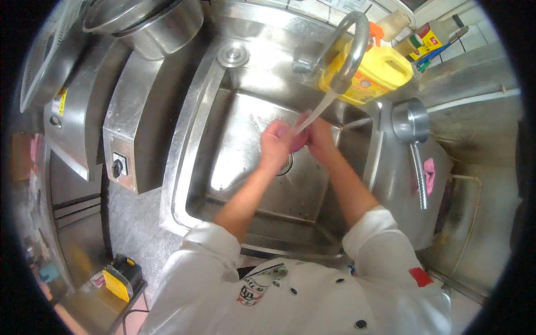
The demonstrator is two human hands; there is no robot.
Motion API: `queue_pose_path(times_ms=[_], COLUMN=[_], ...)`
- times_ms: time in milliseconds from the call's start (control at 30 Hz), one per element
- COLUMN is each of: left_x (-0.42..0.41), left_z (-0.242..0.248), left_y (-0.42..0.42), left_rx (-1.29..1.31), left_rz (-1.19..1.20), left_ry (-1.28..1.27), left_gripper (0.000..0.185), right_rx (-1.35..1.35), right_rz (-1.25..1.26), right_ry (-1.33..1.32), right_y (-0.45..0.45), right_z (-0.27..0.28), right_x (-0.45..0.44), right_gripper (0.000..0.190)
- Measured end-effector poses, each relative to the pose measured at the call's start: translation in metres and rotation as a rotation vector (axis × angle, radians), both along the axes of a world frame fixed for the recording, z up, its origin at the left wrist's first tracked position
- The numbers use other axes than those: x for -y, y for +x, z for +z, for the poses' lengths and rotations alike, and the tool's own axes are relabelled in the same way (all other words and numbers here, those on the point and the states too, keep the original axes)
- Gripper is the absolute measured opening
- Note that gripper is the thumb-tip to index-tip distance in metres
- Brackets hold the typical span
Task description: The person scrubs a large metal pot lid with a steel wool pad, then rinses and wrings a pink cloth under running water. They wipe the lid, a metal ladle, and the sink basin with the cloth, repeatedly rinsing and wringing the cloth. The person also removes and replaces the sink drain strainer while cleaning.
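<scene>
Under the water stream (317,112) from the curved metal faucet (362,46), both my hands are close together over the stainless steel sink (234,167). My left hand (275,141) closes around the left side of a pink-purple item (298,143), and my right hand (320,137) grips its other side. Blur and the running water keep me from telling what the item is. Below the hands, the sink's drain (286,166) is partly hidden by my left wrist. The basin floor is wet and shiny.
A yellow jug (383,69) stands behind the faucet. To the right are a metal ladle-like pan (408,121) and a pink cloth (428,173). A round metal strainer (233,55) sits at the back-left rim. Metal pots (167,33) and a steel unit with a knob (121,165) flank the left.
</scene>
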State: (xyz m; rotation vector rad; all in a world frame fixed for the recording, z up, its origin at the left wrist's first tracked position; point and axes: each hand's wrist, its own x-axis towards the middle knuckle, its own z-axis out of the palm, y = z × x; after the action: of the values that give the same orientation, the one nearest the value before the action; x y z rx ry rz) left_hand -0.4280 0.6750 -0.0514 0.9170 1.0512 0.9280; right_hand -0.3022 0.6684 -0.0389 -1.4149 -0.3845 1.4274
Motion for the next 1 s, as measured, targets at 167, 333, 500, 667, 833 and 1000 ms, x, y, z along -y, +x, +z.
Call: queue_pose_path(times_ms=[167, 333, 500, 667, 833, 1000], left_x=[-0.028, -0.017, -0.018, -0.004, -0.024, -0.023], left_z=[0.011, -0.008, -0.004, 0.014, -0.024, -0.044], left_y=[0.013, 0.025, 0.025, 0.032, 0.018, 0.008], left_rx=[-0.614, -0.414, -0.614, -0.467, -0.414, 0.094], left_rz=[0.033, 0.051, 0.237, 0.033, 0.007, -0.121], left_ry=[0.139, 0.254, 0.129, 0.082, 0.089, -0.164], left_gripper=[0.031, 0.027, 0.028, 0.029, 0.026, 0.015], right_rx=[-0.205, 0.423, -0.228, 0.342, -0.341, -0.192], right_rz=[-0.322, 0.205, -0.179, 0.038, -0.053, -0.036], right_ry=[-0.028, 0.097, -0.15, -0.117, -0.197, -0.063], right_y=[-0.044, -0.028, -0.026, -0.032, -0.027, -0.017], right_z=[-0.036, -0.048, -0.02, 0.001, -0.012, -0.016], right_x=[-0.002, 0.002, -0.001, 0.002, 0.008, 0.01], right_gripper=[0.018, 0.018, 0.021, 0.015, 0.011, 0.018])
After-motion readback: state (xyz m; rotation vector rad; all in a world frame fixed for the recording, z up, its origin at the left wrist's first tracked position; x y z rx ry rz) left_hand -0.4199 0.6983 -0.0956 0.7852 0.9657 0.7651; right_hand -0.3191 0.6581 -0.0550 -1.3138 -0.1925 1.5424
